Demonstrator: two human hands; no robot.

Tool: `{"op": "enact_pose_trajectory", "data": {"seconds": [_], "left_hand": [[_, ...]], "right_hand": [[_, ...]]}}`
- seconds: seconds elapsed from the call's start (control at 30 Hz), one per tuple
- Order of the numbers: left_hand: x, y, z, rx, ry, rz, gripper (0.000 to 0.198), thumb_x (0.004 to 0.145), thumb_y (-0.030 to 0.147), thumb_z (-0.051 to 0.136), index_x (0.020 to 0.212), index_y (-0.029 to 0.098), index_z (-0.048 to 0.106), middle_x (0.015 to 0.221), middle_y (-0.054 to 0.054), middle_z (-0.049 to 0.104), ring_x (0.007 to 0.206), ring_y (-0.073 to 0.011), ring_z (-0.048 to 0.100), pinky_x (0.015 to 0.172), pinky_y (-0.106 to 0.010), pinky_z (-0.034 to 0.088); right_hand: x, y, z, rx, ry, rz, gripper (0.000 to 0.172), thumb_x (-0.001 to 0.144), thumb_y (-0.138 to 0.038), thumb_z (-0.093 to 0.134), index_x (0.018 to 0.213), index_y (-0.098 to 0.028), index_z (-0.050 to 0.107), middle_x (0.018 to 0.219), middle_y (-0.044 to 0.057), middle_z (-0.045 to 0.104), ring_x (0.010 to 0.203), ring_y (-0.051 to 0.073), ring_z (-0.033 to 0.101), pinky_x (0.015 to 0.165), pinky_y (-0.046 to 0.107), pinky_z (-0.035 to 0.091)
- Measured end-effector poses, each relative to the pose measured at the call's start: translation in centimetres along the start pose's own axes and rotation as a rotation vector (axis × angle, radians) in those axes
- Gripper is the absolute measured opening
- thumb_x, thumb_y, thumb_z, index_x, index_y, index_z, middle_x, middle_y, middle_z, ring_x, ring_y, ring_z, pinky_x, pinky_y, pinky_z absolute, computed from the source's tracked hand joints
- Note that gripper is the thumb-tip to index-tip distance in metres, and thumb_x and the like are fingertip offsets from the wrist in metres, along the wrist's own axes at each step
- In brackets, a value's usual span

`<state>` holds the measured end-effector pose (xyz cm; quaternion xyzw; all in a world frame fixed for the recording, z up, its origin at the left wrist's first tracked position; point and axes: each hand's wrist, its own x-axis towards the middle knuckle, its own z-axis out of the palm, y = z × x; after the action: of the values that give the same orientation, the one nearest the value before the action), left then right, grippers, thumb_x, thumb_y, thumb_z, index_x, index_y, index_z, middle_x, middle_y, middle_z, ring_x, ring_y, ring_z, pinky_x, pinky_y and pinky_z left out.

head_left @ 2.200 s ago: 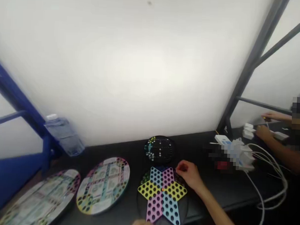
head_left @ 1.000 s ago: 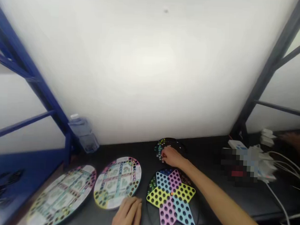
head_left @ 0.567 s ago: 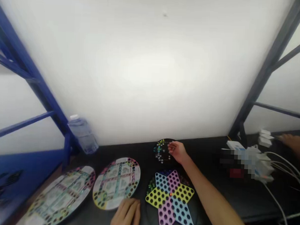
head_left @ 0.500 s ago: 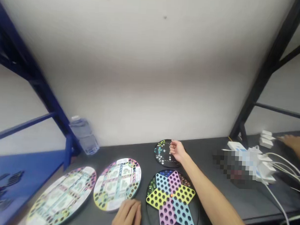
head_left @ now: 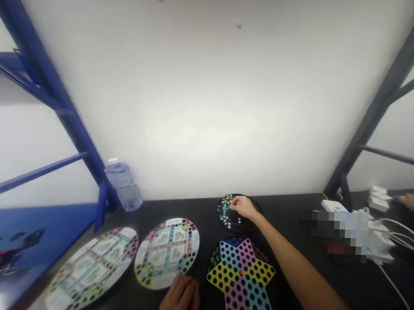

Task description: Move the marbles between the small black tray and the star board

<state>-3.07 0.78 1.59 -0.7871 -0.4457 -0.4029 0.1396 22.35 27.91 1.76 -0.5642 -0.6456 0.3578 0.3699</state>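
Far left: blue panel (head_left: 75, 222), blurred small items on its near part. Beside it on the bench, a round printed board (head_left: 94, 269), seen aslant. Behind, a clear bottle (head_left: 124, 184) with a white cap, leaning by the blue frame (head_left: 63, 107). Then a second round board (head_left: 167, 254), just beside the first.

My left hand (head_left: 180, 300): low, near edge of view, back up, fingers curled and pointing away, next to the second board's near rim. Palm side hidden; cannot tell if anything is inside.

Centre, front: star board (head_left: 242, 282), pink, blue and yellow points full of dark holes, orange spot at its middle. Behind it, the black board (head_left: 232, 216), little yellow, teal and white pieces mostly along its left side.

My right arm slants up and leftward from the lower right, past the star. Right hand (head_left: 243, 207) over the black board, fingertips drawn together, pointing left; whether they pinch a piece, cannot tell.

Right: white power strip (head_left: 335, 206), partly pixelated; another person's hand (head_left: 412, 203).
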Motion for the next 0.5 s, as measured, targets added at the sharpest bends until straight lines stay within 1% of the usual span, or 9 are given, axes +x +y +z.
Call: {"op": "enact_pose_trajectory", "data": {"seconds": [0.07, 0.13, 0.17, 0.23, 0.3, 0.37, 0.43, 0.5], "left_hand": [[0.0, 0.1, 0.0, 0.005, -0.004, -0.006, 0.019, 0.095, 0.013, 0.048, 0.099, 0.019, 0.066, 0.09, -0.006, 0.069, 0.087, -0.0165, 0.068, 0.084, -0.029, 0.059], [0.0, 0.2, -0.1, 0.013, -0.008, -0.01, 0.019, 0.095, 0.013, 0.048, 0.099, 0.019, 0.066, 0.091, -0.006, 0.069, 0.087, -0.0166, 0.068, 0.084, -0.029, 0.059], [0.0, 0.3, -0.1, 0.015, -0.007, -0.011, 0.019, 0.095, 0.014, 0.048, 0.098, 0.019, 0.066, 0.09, -0.006, 0.069, 0.087, -0.0167, 0.068, 0.085, -0.029, 0.059], [-0.1, 0.4, -0.1, 0.013, -0.012, -0.019, 0.02, 0.096, 0.014, 0.047, 0.098, 0.019, 0.066, 0.091, -0.006, 0.069, 0.088, -0.0167, 0.068, 0.084, -0.029, 0.059], [-0.1, 0.5, -0.1, 0.0, -0.016, -0.031, 0.019, 0.096, 0.014, 0.048, 0.098, 0.019, 0.066, 0.09, -0.006, 0.069, 0.087, -0.0166, 0.068, 0.084, -0.029, 0.059], [-0.2, 0.5, 0.0, -0.008, -0.023, -0.032, 0.019, 0.096, 0.013, 0.048, 0.098, 0.018, 0.066, 0.09, -0.006, 0.068, 0.086, -0.0163, 0.068, 0.083, -0.029, 0.059], [-0.3, 0.5, 0.1, -0.011, -0.024, -0.033, 0.018, 0.095, 0.012, 0.049, 0.098, 0.018, 0.065, 0.09, -0.006, 0.068, 0.087, -0.0167, 0.067, 0.083, -0.03, 0.058], [-0.4, 0.5, 0.2, -0.007, -0.019, -0.035, 0.018, 0.095, 0.012, 0.049, 0.099, 0.018, 0.066, 0.09, -0.006, 0.068, 0.088, -0.0171, 0.067, 0.084, -0.03, 0.058]], "right_hand": [[-0.4, 0.0, -0.5, 0.381, 0.017, 0.105, 0.014, 0.073, -0.033, 0.062, 0.072, -0.019, 0.062, 0.047, -0.007, 0.041, 0.042, 0.009, 0.033, 0.043, 0.021, 0.029], [-0.8, 0.2, -1.0, 0.727, -0.033, 0.178, 0.019, 0.077, -0.037, 0.053, 0.073, -0.019, 0.058, 0.047, -0.007, 0.036, 0.04, 0.009, 0.025, 0.038, 0.02, 0.022], [-1.0, 0.4, -1.2, 0.837, -0.076, 0.207, 0.02, 0.078, -0.038, 0.051, 0.073, -0.019, 0.056, 0.048, -0.007, 0.036, 0.039, 0.009, 0.024, 0.036, 0.02, 0.019], [-1.4, 0.7, -1.1, 0.913, -0.133, 0.271, 0.022, 0.078, -0.04, 0.053, 0.069, -0.02, 0.051, 0.049, -0.006, 0.036, 0.039, 0.008, 0.023, 0.035, 0.019, 0.017], [-1.8, 0.9, -0.6, 0.823, -0.088, 0.318, 0.029, 0.078, -0.043, 0.058, 0.063, -0.021, 0.045, 0.048, -0.008, 0.033, 0.038, 0.006, 0.021, 0.036, 0.019, 0.015], [-2.3, 0.8, 0.2, 0.594, -0.005, 0.276, 0.037, 0.076, -0.047, 0.064, 0.059, -0.022, 0.043, 0.045, -0.009, 0.033, 0.038, 0.007, 0.023, 0.037, 0.02, 0.018], [-3.0, 0.4, 0.8, 0.271, 0.008, 0.131, 0.039, 0.073, -0.049, 0.07, 0.056, -0.02, 0.049, 0.045, -0.006, 0.043, 0.041, 0.009, 0.036, 0.042, 0.022, 0.027], [-3.7, -0.3, 1.2, -0.047, -0.053, -0.032, 0.036, 0.071, -0.047, 0.073, 0.055, -0.019, 0.057, 0.051, -0.001, 0.056, 0.051, 0.012, 0.051, 0.051, 0.023, 0.035]]}}
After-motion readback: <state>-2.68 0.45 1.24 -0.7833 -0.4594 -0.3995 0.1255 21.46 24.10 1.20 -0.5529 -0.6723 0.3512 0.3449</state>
